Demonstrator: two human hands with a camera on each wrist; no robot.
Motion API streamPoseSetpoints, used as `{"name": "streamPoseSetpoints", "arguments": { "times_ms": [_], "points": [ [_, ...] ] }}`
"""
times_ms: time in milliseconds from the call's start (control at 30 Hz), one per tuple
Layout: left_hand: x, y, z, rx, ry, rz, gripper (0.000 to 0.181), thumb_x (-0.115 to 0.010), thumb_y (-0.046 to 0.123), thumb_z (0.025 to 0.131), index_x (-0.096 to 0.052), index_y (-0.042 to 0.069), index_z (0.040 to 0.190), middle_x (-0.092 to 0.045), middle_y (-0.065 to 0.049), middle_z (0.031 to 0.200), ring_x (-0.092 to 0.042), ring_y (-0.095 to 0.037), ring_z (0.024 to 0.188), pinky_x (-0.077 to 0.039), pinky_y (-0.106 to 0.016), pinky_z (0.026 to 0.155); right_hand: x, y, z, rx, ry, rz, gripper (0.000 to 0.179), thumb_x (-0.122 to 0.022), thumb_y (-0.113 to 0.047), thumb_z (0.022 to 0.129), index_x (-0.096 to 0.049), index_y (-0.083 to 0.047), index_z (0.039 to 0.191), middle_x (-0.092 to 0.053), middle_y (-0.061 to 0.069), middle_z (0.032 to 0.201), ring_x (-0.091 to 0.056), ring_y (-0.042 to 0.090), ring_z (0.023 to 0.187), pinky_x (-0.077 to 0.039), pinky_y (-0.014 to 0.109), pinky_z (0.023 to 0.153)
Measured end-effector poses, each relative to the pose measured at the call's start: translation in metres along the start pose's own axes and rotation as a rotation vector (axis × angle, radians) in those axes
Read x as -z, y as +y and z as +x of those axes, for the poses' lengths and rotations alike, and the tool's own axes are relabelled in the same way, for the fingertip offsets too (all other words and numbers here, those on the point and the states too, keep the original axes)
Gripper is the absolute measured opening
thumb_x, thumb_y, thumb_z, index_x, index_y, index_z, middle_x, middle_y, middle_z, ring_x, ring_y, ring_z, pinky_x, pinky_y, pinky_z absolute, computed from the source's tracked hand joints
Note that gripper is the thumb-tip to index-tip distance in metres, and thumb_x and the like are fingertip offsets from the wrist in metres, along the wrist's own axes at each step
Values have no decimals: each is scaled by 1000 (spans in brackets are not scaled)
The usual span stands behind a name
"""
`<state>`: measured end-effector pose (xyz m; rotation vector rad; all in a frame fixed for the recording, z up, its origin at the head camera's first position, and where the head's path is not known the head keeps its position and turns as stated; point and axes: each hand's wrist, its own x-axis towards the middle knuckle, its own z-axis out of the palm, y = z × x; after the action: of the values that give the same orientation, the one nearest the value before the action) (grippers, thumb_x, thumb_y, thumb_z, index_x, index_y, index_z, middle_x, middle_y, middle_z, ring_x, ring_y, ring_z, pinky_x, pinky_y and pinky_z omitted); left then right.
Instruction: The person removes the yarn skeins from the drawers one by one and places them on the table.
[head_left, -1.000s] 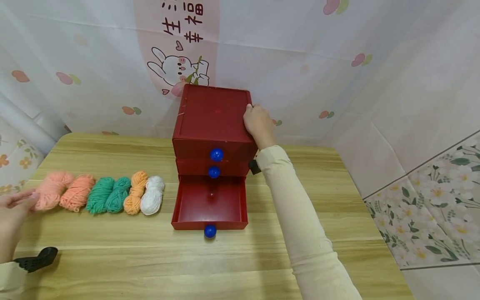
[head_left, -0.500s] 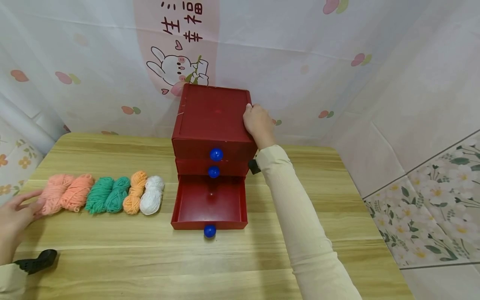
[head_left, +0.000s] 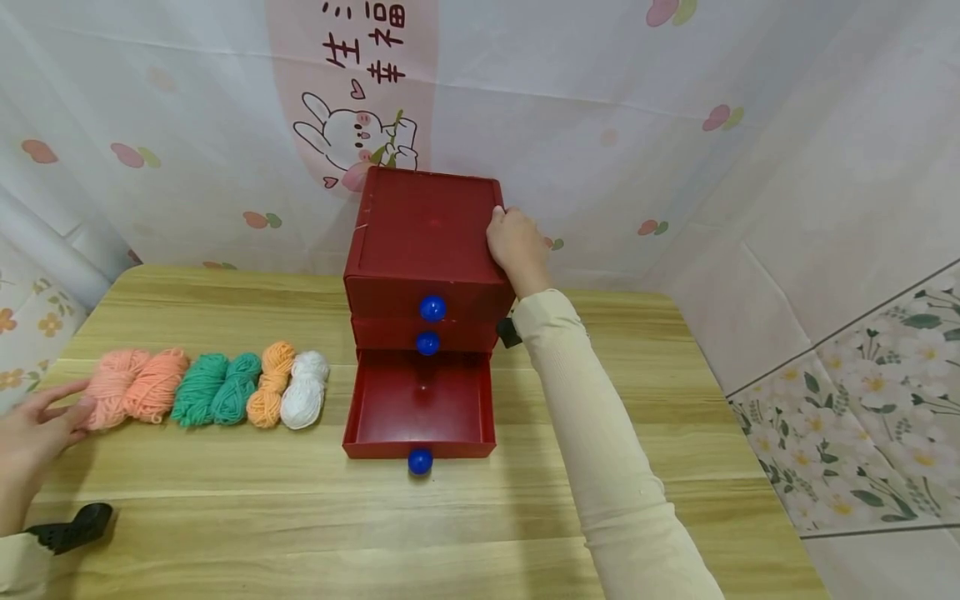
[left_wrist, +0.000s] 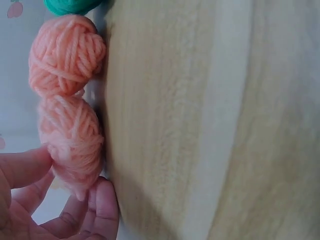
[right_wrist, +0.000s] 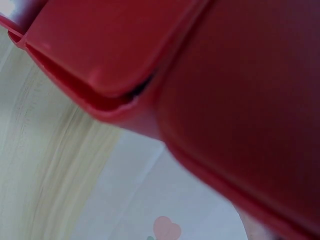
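At the left end of a row, my left hand (head_left: pixel 33 437) touches the outermost pink yarn skein (head_left: pixel 116 388). In the left wrist view, the thumb lies at one side of this skein and the fingertips (left_wrist: pixel 106 195) rest at its near end, loosely bent. My right hand (head_left: pixel 519 248) holds the upper right edge of a red drawer cabinet (head_left: pixel 431 225), its fingers partly hidden behind the edge. The cabinet's bottom drawer (head_left: pixel 420 408) is pulled out with nothing in it. Above it, two drawers with blue knobs are closed.
Beside the outermost skein lie another pink skein (head_left: pixel 156 385), two green skeins (head_left: pixel 201 390), an orange skein (head_left: pixel 272 385) and a white skein (head_left: pixel 304 390). All rest on the wooden table (head_left: pixel 300 517). A patterned curtain (head_left: pixel 570 142) hangs behind, and a tiled wall (head_left: pixel 840 358) stands at right.
My left hand and the outermost pink skein have shifted slightly right, bringing that skein against its pink neighbour. The right hand and the drawer cabinet have stayed put.
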<state>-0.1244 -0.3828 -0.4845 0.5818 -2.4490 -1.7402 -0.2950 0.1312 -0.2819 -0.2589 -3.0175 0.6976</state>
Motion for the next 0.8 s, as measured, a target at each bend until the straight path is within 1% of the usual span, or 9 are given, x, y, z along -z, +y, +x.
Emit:
{"name": "streamPoseSetpoints", "arguments": {
  "times_ms": [100,167,233,333,400,500,633,733,800],
  "points": [
    [-1,7,-4,-19,-18,70,51,-46,22,97,-29,30,144,-41,36,75,-46,17,62,-43,-8,50,0,1,0,1,5,4,51,-21,-37,102,-50,-3,126,-58,15,121,-56,34,110,-35,55,97],
    [-4,12,-7,-40,-17,174,53,-41,21,98,-23,17,148,-57,17,81,-44,17,62,-43,-10,49,0,1,-1,2,5,5,51,-21,-37,102,-51,-3,126,-58,16,121,-56,34,111,-35,55,97],
    [-7,18,-9,-55,-12,281,53,-38,20,98,-22,6,147,-61,-15,103,-59,-2,73,-40,-12,47,0,1,-1,3,7,8,51,-21,-37,102,-51,-3,126,-58,16,121,-55,34,111,-34,56,98],
    [-12,27,-13,-101,2,451,56,-36,21,98,-18,-9,143,-25,-49,130,-57,-45,97,-44,-23,51,0,1,-1,3,8,7,51,-21,-37,102,-50,-4,127,-58,15,123,-55,34,112,-34,56,98],
    [-13,28,-13,-140,19,555,57,-35,25,99,-19,-8,143,-27,-49,128,-38,-64,106,-47,-31,54,0,0,-1,4,8,6,51,-21,-37,102,-50,-4,128,-58,15,123,-55,34,112,-34,55,98],
    [-13,22,-9,-188,34,675,59,-35,31,99,-22,-6,143,-33,-50,122,-37,-65,104,-43,-59,67,0,0,-2,4,6,7,51,-21,-37,102,-50,-4,128,-58,15,123,-55,34,112,-35,55,97],
    [-15,17,-9,-174,35,781,67,-31,45,98,-18,1,146,-27,-48,129,-26,-64,113,-29,-72,78,0,0,-2,1,4,14,51,-21,-37,102,-50,-4,128,-58,15,123,-55,33,111,-35,54,97],
    [-25,37,-25,-215,36,788,64,-33,43,99,-19,2,146,-24,-48,129,-21,-64,116,-25,-74,81,1,0,-3,2,2,18,51,-21,-37,102,-50,-4,128,-58,15,122,-55,33,111,-35,54,96],
    [-37,59,-42,-317,46,762,57,-37,35,100,-27,-1,142,-30,-49,123,-27,-64,109,-27,-73,79,1,0,-3,5,3,22,51,-21,-37,102,-50,-4,127,-58,15,121,-56,33,110,-36,53,95]
  ]
}}
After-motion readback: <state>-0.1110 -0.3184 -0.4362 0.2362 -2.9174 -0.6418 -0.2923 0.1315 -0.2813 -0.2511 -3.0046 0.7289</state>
